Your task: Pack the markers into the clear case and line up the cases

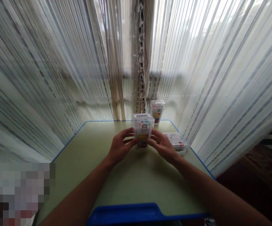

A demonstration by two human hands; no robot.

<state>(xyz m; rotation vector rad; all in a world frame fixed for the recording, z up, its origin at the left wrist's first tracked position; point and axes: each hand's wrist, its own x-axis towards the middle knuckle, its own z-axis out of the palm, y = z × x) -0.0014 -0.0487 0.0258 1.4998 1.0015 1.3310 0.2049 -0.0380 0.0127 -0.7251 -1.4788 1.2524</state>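
A clear plastic box (pixel 142 125) with a lid, a grey front latch and a yellow and red label stands upright in the middle of a pale green table (pixel 98 147). My left hand (pixel 120 147) grips its left side, fingers curled round it. On the opposite side, my right hand (pixel 162 145) holds the box the same way. Small coloured items show through the lid.
A second clear box (pixel 157 111) stands at the table's far edge. A flat clear case (pixel 177 141) lies at the right edge, beside my right hand. A blue plastic piece (pixel 136 213) sits at the near edge. Sheer striped curtains (pixel 220 78) surround the table.
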